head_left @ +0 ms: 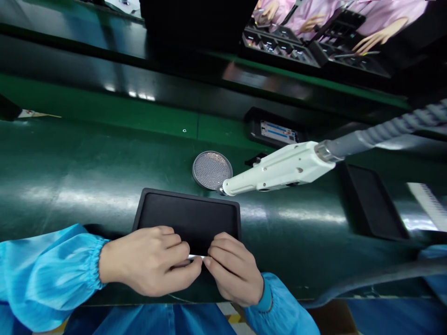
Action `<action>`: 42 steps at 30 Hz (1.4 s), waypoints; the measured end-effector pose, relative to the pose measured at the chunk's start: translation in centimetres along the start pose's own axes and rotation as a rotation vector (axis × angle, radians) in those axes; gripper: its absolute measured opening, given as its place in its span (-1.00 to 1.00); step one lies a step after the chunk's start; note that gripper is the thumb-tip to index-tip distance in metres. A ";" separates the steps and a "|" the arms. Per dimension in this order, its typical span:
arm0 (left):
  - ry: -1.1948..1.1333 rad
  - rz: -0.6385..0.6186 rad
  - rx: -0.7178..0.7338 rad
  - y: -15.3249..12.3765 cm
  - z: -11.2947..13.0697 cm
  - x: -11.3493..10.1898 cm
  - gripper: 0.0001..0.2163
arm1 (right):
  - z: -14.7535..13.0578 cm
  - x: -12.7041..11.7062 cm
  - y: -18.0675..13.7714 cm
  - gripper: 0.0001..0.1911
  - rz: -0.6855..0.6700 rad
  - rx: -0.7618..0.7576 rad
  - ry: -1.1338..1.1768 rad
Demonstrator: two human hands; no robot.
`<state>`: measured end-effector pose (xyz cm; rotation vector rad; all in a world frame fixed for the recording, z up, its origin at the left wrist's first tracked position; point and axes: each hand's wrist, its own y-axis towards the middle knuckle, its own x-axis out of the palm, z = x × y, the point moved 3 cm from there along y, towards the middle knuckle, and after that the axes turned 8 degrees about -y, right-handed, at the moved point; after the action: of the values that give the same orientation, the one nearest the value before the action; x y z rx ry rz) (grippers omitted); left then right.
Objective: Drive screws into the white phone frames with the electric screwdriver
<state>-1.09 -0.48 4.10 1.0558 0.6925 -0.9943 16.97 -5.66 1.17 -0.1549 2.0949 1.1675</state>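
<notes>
My left hand (153,263) and my right hand (233,272) meet over the near edge of a black rectangular tray (190,211) on the green belt. Both hands are closed in a pinch on one small silvery part (196,257), which shows only as a thin bright strip between the fingertips. Both wrists wear light blue sleeves. A round perforated metal disc (212,170) lies on the belt just beyond the tray.
A white air-gun-like tool (279,170) on a grey coiled hose (391,130) hangs over the belt, nozzle near the disc. Another black tray (375,202) lies at right. Across the belt, people in pink sleeves (349,18) work over black trays with parts (279,44).
</notes>
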 end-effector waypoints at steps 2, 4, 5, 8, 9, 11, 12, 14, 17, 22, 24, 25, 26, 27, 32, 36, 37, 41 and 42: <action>-0.007 0.006 0.002 0.0 0.0 0.0 -0.83 | 0.0 0.1 -0.1 -0.87 0.015 0.005 -0.010; -0.010 0.002 -0.002 0.0 0.0 0.0 -0.82 | 0.1 0.1 -0.1 -0.87 0.010 0.021 -0.023; -0.011 -0.003 -0.004 0.0 0.0 0.0 -0.83 | 0.1 0.1 -0.1 -0.87 0.000 0.027 -0.026; -0.024 -0.014 -0.016 -0.1 0.0 0.1 -0.84 | 0.0 0.1 -0.1 -0.90 -0.020 0.021 -0.023; -0.025 -0.010 -0.015 -0.1 0.0 0.2 -0.84 | 0.0 0.1 -0.1 -0.91 -0.019 0.016 -0.026; -0.018 0.005 -0.010 0.0 0.0 0.1 -0.85 | 0.0 0.1 -0.2 -0.90 -0.016 0.011 -0.035; -0.013 0.011 -0.006 0.0 0.0 0.1 -0.85 | 0.0 0.1 -0.2 -0.90 -0.016 0.010 -0.039; -0.005 0.015 -0.002 0.0 0.0 0.1 -0.84 | 0.0 0.1 -0.2 -0.89 -0.012 0.014 -0.039; 0.001 0.000 0.004 0.1 0.0 0.0 -0.85 | 0.0 0.1 -0.1 -0.90 -0.009 0.016 -0.023; 0.005 0.010 0.007 0.1 0.0 0.0 -0.85 | -0.1 0.1 -0.1 -0.90 -0.004 0.012 -0.032; 0.009 0.010 0.009 0.1 0.1 -0.1 -0.84 | -0.1 0.1 -0.1 -0.88 -0.008 0.022 -0.033; 0.012 0.004 0.010 0.1 0.1 -0.1 -0.83 | -0.1 0.1 -0.1 -0.89 -0.007 0.022 -0.026; 0.010 -0.004 0.014 0.1 0.1 -0.1 -0.82 | -0.1 0.1 0.0 -0.90 -0.008 0.018 -0.015; 0.010 -0.010 0.017 0.1 0.1 -0.1 -0.82 | -0.1 0.1 0.0 -0.90 -0.009 0.012 -0.005; 0.036 0.011 0.033 0.1 0.1 -0.2 -0.85 | -0.1 0.1 -0.1 -0.89 0.006 0.014 -0.013; 0.035 -0.002 0.023 0.0 0.1 0.0 -0.85 | -0.1 0.2 -0.2 -0.88 -0.009 0.023 -0.026; 0.034 -0.005 0.022 0.0 0.1 0.0 -0.84 | -0.1 0.2 -0.3 -0.89 -0.009 0.019 -0.024; 0.039 0.008 0.035 0.1 0.1 -0.1 -0.84 | -0.2 0.2 -0.3 -0.89 0.002 0.020 -0.021; 0.037 0.015 0.036 0.1 0.1 -0.2 -0.84 | -0.2 0.2 -0.3 -0.88 0.002 0.022 -0.024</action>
<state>-1.07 -0.51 4.34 1.1121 0.6978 -0.9794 16.87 -5.92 0.85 -0.1270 2.0865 1.1415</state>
